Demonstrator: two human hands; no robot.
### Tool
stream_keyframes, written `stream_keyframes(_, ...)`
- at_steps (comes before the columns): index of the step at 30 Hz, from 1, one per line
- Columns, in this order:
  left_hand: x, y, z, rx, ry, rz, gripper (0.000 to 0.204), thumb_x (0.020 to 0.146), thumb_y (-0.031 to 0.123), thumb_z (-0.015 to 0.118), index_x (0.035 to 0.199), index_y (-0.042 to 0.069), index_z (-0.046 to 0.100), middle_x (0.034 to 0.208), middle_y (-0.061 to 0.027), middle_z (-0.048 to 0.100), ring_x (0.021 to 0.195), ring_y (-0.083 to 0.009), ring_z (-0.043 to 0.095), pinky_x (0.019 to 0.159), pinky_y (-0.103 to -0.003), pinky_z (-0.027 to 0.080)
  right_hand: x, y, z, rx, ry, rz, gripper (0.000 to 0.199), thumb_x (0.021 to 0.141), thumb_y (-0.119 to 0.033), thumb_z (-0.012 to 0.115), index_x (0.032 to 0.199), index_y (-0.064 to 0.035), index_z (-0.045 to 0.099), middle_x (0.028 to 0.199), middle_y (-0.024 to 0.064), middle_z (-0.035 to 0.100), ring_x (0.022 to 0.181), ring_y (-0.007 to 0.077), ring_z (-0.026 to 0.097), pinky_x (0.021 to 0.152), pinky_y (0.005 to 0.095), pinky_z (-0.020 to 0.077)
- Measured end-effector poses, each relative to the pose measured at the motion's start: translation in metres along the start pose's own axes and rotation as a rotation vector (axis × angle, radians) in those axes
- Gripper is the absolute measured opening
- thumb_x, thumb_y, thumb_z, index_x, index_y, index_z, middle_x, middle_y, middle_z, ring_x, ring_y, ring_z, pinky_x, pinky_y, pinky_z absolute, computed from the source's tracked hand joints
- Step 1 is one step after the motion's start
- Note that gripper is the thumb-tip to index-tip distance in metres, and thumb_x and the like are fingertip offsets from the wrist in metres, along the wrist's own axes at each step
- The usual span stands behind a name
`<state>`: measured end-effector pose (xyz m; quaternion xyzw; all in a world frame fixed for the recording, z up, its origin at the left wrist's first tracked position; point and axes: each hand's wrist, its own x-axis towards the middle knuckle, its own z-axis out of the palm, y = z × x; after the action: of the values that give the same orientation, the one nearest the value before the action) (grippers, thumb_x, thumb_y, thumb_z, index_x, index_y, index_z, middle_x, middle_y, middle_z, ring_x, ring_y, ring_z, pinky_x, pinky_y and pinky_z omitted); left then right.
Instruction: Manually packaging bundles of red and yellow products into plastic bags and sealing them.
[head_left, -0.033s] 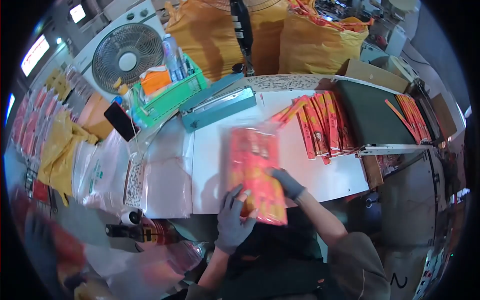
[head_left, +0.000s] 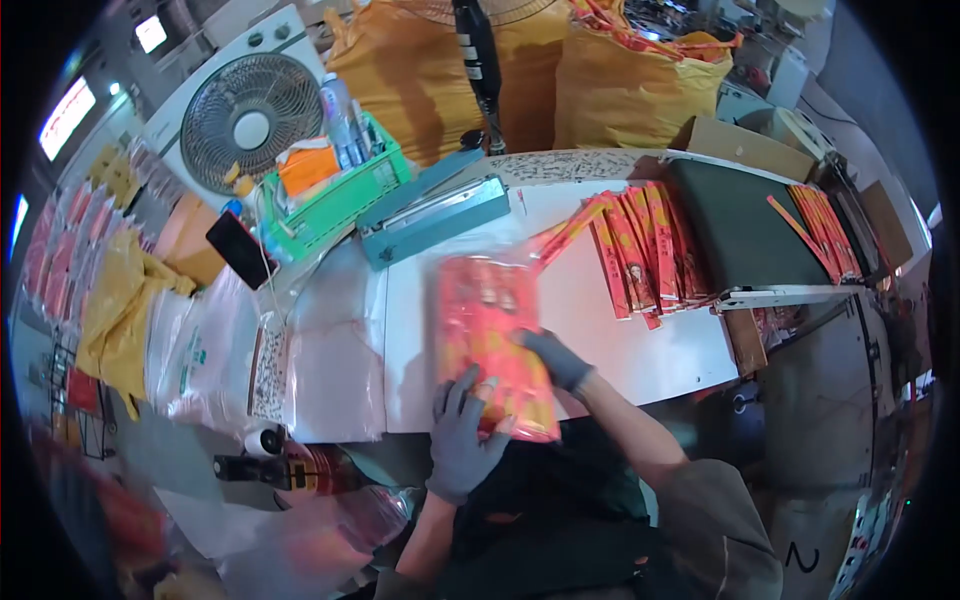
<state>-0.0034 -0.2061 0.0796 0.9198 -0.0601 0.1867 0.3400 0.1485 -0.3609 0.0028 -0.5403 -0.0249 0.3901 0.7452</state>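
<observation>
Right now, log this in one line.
Left hand: holding red packet, lower left | Right hand: holding packet, right edge | Red strips: right of packet | Teal box: beyond packet

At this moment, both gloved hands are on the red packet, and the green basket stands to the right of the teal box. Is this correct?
Not quite: the head view shows the green basket to the left of the teal box. The left hand and right hand are indeed on the red packet.
</observation>
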Motion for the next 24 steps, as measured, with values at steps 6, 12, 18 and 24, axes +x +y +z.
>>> stream_keyframes(6, 0.03, -0.068, -0.011, 0.347, -0.035, 0.055, 0.046, 0.075, 0.014, 0.065, 0.118, 0.003, 0.053, 0.13, -0.0206, 0.044, 0.118, -0.04, 0.041, 0.098, -0.046, 0.035, 0.077, -0.016, 0.05, -0.345, 0.052, -0.27, 0.059, 0.08, -0.04, 0.063, 0.119, 0.0022, 0.05, 0.107, 0.0153, 0.06, 0.096, 0.0234, 0.06, 0.08, 0.0383, 0.05)
stream_keyframes(12, 0.04, -0.103, -0.026, 0.212, 0.06, 0.045, 0.036, 0.073, 0.008, 0.066, 0.107, 0.005, 0.056, 0.125, -0.0205, 0.049, 0.112, -0.0383, 0.048, 0.095, -0.044, 0.039, 0.091, -0.069, -0.006, -1.3, 0.482, -0.621, 0.041, 0.077, -0.031, 0.059, 0.114, -0.0133, 0.055, 0.109, 0.0132, 0.056, 0.096, 0.0335, 0.054, 0.077, 0.0438, 0.0481)
stream_keyframes(18, 0.121, -0.09, 0.008, 0.189, -0.027, 0.114, 0.04, 0.071, 0.014, 0.066, 0.108, 0.005, 0.056, 0.117, -0.02, 0.052, 0.108, -0.0379, 0.049, 0.095, -0.044, 0.039, 0.123, -0.058, -0.062, -1.62, 0.337, -1.035, 0.036, 0.075, -0.024, 0.061, 0.109, -0.0138, 0.054, 0.11, 0.0107, 0.053, 0.103, 0.0291, 0.05, 0.089, 0.0448, 0.0397)
stream_keyframes(24, 0.23, -0.139, 0.108, 0.352, -0.287, 0.285, 0.041, 0.075, 0.02, 0.06, 0.113, 0.004, 0.053, 0.113, -0.0171, 0.053, 0.107, -0.0342, 0.05, 0.091, -0.045, 0.041, 0.06, -0.105, -0.139, -1.694, 0.596, -0.598, 0.047, 0.073, -0.032, 0.066, 0.111, -0.006, 0.052, 0.112, 0.019, 0.052, 0.102, 0.0361, 0.049, 0.09, 0.0469, 0.0386)
